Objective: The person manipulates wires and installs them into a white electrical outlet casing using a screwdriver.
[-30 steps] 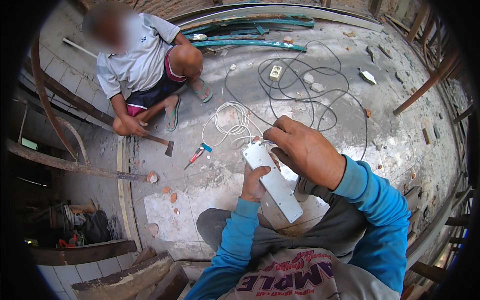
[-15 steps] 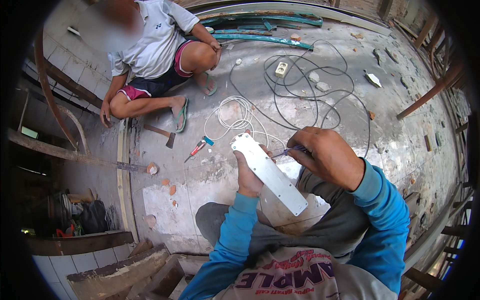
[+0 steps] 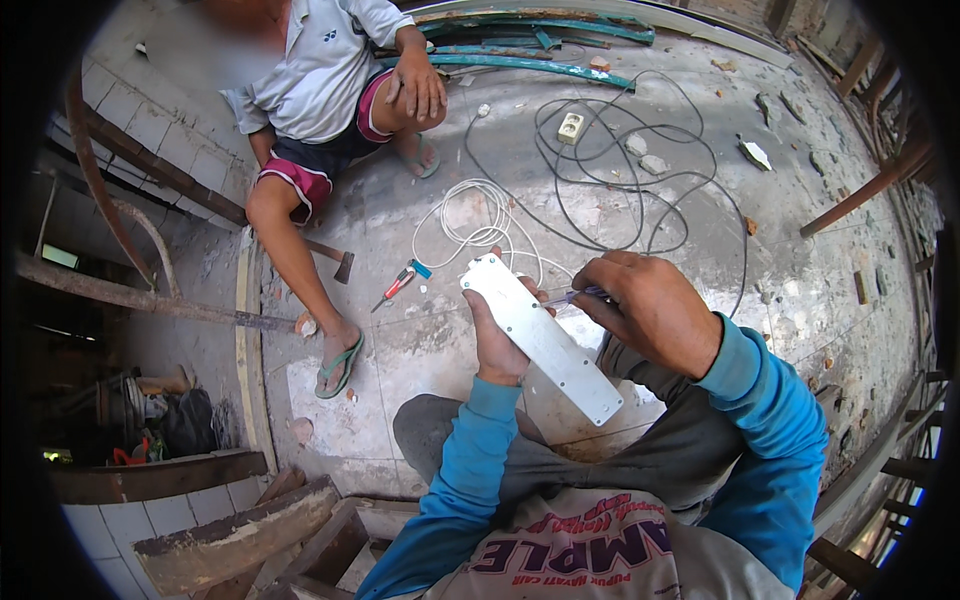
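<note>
A long white power strip (image 3: 545, 345), seen from its flat back with small screws along the edges, lies tilted across my left hand (image 3: 497, 340). The fingers of that hand wrap round its upper part, thumb on the near side. My right hand (image 3: 655, 305) pinches a thin screwdriver (image 3: 565, 297) with a purplish handle, mostly covered by the fingers. Its shaft points left to the strip's right edge; whether the tip touches a screw I cannot tell. Beyond the strip a coil of white cable (image 3: 462, 238) rests on the floor, one end running toward my hands.
A red-handled screwdriver (image 3: 395, 290) beside a blue piece and a hatchet (image 3: 343, 266) lie left of the coil. Farther off are a black cord with a white socket block (image 3: 570, 127), rubble and green strips (image 3: 530, 62). Another person (image 3: 330, 110) sits at far left, one sandalled foot (image 3: 340, 360) near me.
The other person has stretched one leg toward me and set the foot down left of my knee, partly covering the hatchet handle. My hands keep their hold on the strip and screwdriver.
</note>
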The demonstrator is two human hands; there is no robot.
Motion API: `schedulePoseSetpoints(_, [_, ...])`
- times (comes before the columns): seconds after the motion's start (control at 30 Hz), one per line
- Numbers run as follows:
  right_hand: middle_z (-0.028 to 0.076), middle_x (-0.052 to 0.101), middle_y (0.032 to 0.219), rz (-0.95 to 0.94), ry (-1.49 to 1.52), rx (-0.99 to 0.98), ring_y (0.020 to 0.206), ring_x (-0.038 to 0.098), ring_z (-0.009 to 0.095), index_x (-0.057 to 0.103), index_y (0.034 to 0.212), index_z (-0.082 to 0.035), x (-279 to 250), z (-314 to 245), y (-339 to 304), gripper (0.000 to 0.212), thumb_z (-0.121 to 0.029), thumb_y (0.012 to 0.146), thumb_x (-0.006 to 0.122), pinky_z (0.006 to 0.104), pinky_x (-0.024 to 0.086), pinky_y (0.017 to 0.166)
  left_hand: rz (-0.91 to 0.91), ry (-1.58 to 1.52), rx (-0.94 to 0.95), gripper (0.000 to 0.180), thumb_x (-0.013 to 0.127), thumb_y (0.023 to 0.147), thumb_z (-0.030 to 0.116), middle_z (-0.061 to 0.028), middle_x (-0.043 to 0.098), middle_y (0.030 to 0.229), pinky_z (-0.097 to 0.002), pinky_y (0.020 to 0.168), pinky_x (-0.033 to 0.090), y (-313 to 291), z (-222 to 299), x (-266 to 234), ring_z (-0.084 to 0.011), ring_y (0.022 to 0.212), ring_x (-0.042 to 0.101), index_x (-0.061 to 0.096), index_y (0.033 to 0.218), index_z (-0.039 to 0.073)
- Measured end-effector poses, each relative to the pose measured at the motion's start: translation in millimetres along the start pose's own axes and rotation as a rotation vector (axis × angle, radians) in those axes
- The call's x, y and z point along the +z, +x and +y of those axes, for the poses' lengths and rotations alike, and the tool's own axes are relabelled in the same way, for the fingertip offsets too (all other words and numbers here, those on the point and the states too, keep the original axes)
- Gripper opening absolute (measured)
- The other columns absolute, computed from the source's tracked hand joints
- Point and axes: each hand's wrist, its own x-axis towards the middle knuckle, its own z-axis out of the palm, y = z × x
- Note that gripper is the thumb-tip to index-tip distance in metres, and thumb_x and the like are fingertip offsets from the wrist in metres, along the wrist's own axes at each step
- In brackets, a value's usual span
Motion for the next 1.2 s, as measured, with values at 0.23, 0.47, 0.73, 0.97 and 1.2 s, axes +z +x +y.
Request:
schedulePoseSetpoints(0.23, [0.015,0.065,0.079,-0.049,-0.153,0.012,0.067,0.067,0.034,0.063,0.089,-0.005,6,-9,-4,0.017,-0.020,0.085,0.067,0.0431,0.054,0.059,-0.042,0.035,0.088,0.085,0.038,0.090,0.075,-0.0065,0.057,0.097,-0.0390,0.074,0.054,0,-4,0,-0.0216,0.086,0.060,0.020,0.155,0.024])
schedulePoseSetpoints(0.47, [0.014,0.064,0.064,-0.058,-0.237,0.097,0.061,0.066,0.033,0.062,0.087,-0.004,14,-19,-3,0.020,-0.024,0.088,0.065,0.0423,0.052,0.056,-0.031,0.162,0.332,0.107,0.069,0.080,0.065,-0.0080,0.058,0.096,-0.0352,0.072,0.053,0,-10,1,-0.0211,0.084,0.061,0.015,0.156,0.012])
schedulePoseSetpoints(0.73, [0.025,0.067,0.076,-0.331,0.382,0.478,0.073,0.066,0.041,0.069,0.094,0.003,35,28,4,0.032,-0.028,0.094,0.060,0.0463,0.051,0.067,0.079,0.304,0.410,0.102,0.075,0.083,0.049,-0.0093,0.060,0.099,-0.0310,0.071,0.053,3,-14,-19,-0.0172,0.082,0.062,0.018,0.155,0.005])
schedulePoseSetpoints(0.97, [0.016,0.065,0.072,-0.109,-0.129,0.051,0.069,0.066,0.035,0.068,0.096,-0.004,50,11,-11,0.019,-0.021,0.090,0.063,0.0425,0.052,0.063,0.124,0.345,0.356,0.093,0.075,0.085,0.045,-0.0025,0.056,0.104,-0.0275,0.076,0.050,0,-15,-25,-0.0134,0.088,0.058,0.025,0.154,0.007])
schedulePoseSetpoints(1.2, [0.013,0.061,0.074,-0.075,-0.213,-0.042,0.069,0.065,0.034,0.065,0.093,-0.006,44,9,-6,0.013,-0.016,0.084,0.064,0.0432,0.052,0.062,0.086,0.240,0.309,0.088,0.068,0.089,0.047,-0.0102,0.060,0.094,-0.0347,0.072,0.053,8,-16,-30,-0.0193,0.080,0.062,0.021,0.155,0.011])
